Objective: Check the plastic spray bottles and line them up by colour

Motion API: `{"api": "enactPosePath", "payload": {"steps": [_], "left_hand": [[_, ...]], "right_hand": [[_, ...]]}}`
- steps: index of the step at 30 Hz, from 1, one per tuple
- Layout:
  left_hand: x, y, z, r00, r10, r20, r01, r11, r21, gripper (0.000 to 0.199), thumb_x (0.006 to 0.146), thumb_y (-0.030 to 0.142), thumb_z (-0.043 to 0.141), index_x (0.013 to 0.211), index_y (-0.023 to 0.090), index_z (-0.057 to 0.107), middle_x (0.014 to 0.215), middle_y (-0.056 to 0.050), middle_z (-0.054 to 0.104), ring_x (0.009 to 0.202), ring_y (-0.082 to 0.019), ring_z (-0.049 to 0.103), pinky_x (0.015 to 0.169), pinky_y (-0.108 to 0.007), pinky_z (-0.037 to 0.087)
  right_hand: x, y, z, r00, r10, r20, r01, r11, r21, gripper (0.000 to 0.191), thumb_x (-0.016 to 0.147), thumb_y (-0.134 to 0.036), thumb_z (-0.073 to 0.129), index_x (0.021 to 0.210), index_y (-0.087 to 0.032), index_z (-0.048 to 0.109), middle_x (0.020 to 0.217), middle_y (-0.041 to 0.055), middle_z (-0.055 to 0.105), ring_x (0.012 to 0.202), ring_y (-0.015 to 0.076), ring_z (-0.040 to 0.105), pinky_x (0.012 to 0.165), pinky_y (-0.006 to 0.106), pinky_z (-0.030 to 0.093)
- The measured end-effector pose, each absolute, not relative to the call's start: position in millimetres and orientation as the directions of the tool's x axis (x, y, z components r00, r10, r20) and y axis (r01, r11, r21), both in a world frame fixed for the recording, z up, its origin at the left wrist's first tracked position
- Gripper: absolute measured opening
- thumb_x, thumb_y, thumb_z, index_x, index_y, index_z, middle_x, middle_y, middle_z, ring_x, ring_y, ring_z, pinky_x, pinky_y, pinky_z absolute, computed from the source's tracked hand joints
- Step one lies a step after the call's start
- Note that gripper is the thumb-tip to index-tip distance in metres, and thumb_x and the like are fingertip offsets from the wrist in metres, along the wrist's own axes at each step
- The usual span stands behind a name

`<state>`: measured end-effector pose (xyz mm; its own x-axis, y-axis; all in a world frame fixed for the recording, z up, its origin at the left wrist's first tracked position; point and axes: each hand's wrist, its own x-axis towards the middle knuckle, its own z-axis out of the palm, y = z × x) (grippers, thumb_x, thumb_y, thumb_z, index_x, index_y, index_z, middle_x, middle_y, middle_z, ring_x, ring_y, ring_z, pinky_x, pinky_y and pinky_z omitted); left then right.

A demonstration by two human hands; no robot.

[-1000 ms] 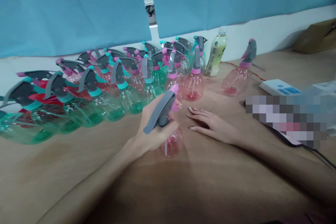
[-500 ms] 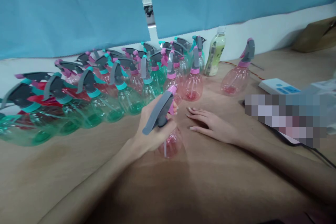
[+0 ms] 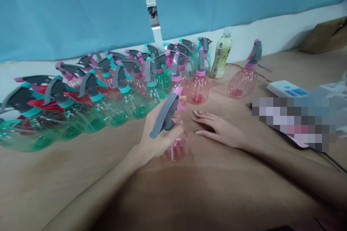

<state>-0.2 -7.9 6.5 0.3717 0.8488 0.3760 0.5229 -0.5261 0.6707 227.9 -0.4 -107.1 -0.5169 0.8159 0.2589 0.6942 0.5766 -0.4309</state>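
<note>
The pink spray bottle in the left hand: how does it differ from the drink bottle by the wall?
The spray bottle has a trigger head; the drink bottle, a pale cap. The left hand grips the spray bottle; the drink bottle stands untouched. The spray bottle is pink, the drink bottle pale green. Both have tops on.

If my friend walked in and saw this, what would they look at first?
Probably the crowd of pink and green spray bottles, bunched across the left and middle of the table. Next, perhaps, the pink bottle near the centre, gripped near its top by the left hand. Behind everything is a big blue sheet.
</note>
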Motion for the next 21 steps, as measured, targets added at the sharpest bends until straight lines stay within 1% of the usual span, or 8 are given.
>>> {"api": "enactPosePath", "payload": {"steps": [2, 4, 9, 12, 15, 21], "left_hand": [[0.6, -7.9, 6.5, 0.364, 0.852, 0.375, 0.509, -0.52, 0.687, 0.016, 0.068, 0.024, 0.048, 0.082, 0.021, 0.055, 0.073, -0.001, 0.059, 0.058, -0.014, 0.053, 0.057, -0.027, 0.047], [1.6, -7.8, 6.8, 0.357, 0.857, 0.371, 0.508, -0.511, 0.693, 0.015, 0.067, 0.023, 0.048, 0.081, 0.021, 0.055, 0.072, 0.0, 0.058, 0.059, -0.014, 0.053, 0.057, -0.027, 0.047], [3.8, -8.3, 8.7, 0.351, 0.861, 0.369, 0.5, -0.506, 0.703, 0.025, 0.066, 0.025, 0.047, 0.089, 0.021, 0.057, 0.072, 0.001, 0.057, 0.061, -0.014, 0.054, 0.058, -0.027, 0.048], [3.8, -8.5, 8.4, 0.33, 0.869, 0.369, 0.52, -0.494, 0.697, 0.027, 0.066, 0.026, 0.047, 0.092, 0.021, 0.056, 0.071, 0.001, 0.056, 0.063, -0.015, 0.055, 0.059, -0.028, 0.047], [3.4, -8.4, 7.4, 0.336, 0.86, 0.384, 0.502, -0.509, 0.699, 0.03, 0.066, 0.026, 0.047, 0.095, 0.022, 0.054, 0.073, 0.001, 0.056, 0.064, -0.016, 0.055, 0.061, -0.029, 0.048], [2.8, -8.6, 8.2, 0.338, 0.869, 0.361, 0.515, -0.492, 0.702, 0.024, 0.067, 0.028, 0.049, 0.09, 0.022, 0.054, 0.068, 0.001, 0.056, 0.06, -0.016, 0.054, 0.055, -0.028, 0.045]], "right_hand": [[228.0, -0.5, -107.1, -0.516, 0.816, 0.262, 0.692, 0.577, -0.435, 0.055, 0.09, -0.053, 0.043, 0.135, -0.021, 0.048, 0.147, 0.0077, 0.037, 0.135, 0.0239, 0.034, 0.112, 0.046, 0.029], [228.1, -0.7, -106.8, -0.515, 0.816, 0.263, 0.691, 0.577, -0.436, 0.054, 0.091, -0.053, 0.043, 0.134, -0.021, 0.048, 0.147, 0.0076, 0.037, 0.135, 0.0238, 0.034, 0.111, 0.046, 0.029], [227.5, -1.0, -105.1, -0.518, 0.816, 0.257, 0.695, 0.576, -0.431, 0.056, 0.091, -0.053, 0.043, 0.135, -0.019, 0.048, 0.147, 0.0087, 0.037, 0.135, 0.0236, 0.034, 0.112, 0.045, 0.029], [227.2, -1.2, -104.3, -0.517, 0.819, 0.25, 0.696, 0.572, -0.434, 0.057, 0.09, -0.053, 0.043, 0.135, -0.019, 0.048, 0.147, 0.009, 0.037, 0.135, 0.0243, 0.034, 0.112, 0.045, 0.028], [227.3, -1.2, -104.4, -0.514, 0.819, 0.255, 0.691, 0.571, -0.443, 0.056, 0.09, -0.053, 0.043, 0.135, -0.021, 0.048, 0.148, 0.008, 0.036, 0.135, 0.0249, 0.034, 0.112, 0.046, 0.028], [227.2, -1.4, -105.1, -0.507, 0.821, 0.262, 0.686, 0.569, -0.454, 0.055, 0.09, -0.053, 0.044, 0.135, -0.021, 0.048, 0.147, 0.0075, 0.037, 0.135, 0.0248, 0.034, 0.112, 0.046, 0.028]]}}
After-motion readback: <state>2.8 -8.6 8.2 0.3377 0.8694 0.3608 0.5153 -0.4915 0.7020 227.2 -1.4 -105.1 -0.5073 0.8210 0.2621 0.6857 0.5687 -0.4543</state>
